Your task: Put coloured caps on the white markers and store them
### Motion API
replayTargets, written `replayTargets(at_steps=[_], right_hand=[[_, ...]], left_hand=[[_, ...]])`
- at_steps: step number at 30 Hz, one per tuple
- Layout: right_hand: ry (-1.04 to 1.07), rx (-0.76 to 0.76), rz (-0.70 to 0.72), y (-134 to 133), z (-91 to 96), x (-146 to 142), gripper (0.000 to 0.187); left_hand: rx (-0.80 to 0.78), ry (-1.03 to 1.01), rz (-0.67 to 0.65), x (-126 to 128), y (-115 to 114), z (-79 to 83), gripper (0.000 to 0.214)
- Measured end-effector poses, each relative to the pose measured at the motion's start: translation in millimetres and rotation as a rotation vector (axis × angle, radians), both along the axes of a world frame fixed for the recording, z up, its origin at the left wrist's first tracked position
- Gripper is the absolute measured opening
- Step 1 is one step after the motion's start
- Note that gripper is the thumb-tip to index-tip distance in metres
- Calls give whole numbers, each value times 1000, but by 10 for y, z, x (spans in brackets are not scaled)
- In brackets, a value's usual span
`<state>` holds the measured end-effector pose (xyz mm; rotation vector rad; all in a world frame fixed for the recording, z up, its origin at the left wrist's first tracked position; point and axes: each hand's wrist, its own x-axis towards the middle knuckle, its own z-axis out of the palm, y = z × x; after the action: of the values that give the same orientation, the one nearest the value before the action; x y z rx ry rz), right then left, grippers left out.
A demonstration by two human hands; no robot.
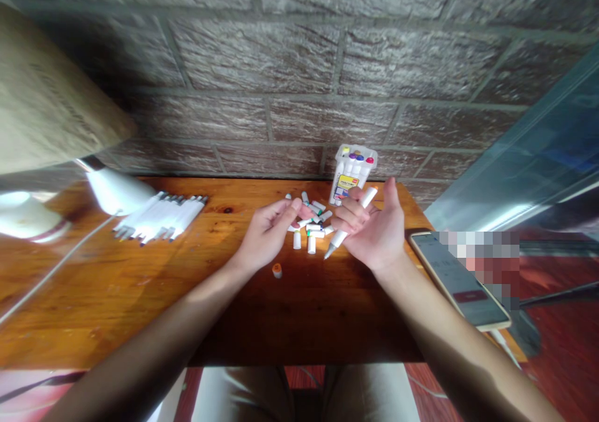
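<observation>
My right hand holds a white marker pen slantwise, its uncapped tip pointing down-left and its orange end up. My left hand hovers palm up over the table with fingers curled, thumb and forefinger pinched near a small cap I can barely make out. Between and behind the hands lies a heap of several loose white caps. One orange cap stands alone nearer me. A clear plastic marker box with a few coloured markers stands upright behind the caps.
A row of several white markers lies at the back left of the wooden table. A white lamp and its cable sit far left. A phone lies at the right edge. A brick wall stands behind.
</observation>
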<state>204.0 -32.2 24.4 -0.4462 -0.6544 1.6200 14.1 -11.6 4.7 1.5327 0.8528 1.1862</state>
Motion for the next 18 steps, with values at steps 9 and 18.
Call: replayTargets(at_steps=[9, 18], right_hand=[[9, -85, 144, -35, -13, 15, 36], [-25, -97, 197, -118, 40, -79, 35]], left_hand=[[-2, -15, -6, 29, -7, -44, 45], [6, -17, 5, 31, -22, -28, 45]])
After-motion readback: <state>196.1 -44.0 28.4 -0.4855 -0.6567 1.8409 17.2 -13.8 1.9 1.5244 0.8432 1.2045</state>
